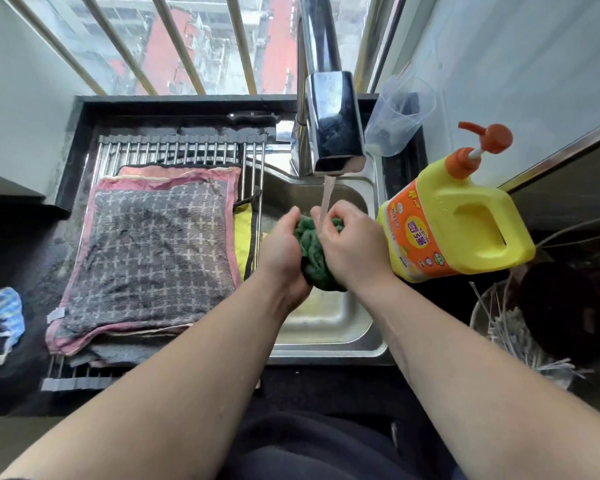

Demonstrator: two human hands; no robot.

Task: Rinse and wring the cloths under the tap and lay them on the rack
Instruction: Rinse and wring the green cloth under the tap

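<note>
Here we note the steel-bar rack (174, 147) to the left of both hands. It carries a flat grey towel (149, 251) with a pale cross pattern and a pink border. A yellow cloth (243, 233) with dark edging lies just beside the towel, between it and the left hand.

Below the hands sits the brushed stainless sink (326, 327). To the right of the right hand stands a yellow plastic detergent jug (465, 216) with a moulded handle and an orange pump (485, 140). We read "KEON" on its orange label; the remaining print is too small to make out.

Above the hands, the square chrome tap (336, 133) releases a water stream (326, 199).

We hold the green cloth (312, 258), bunched and nubbly, over the sink and under the stream. The left hand (281, 247) and the right hand (354, 244) each clench round it from opposite sides.

A clear plastic cup (395, 116) stands beyond the right hand, beside the tap.
</note>
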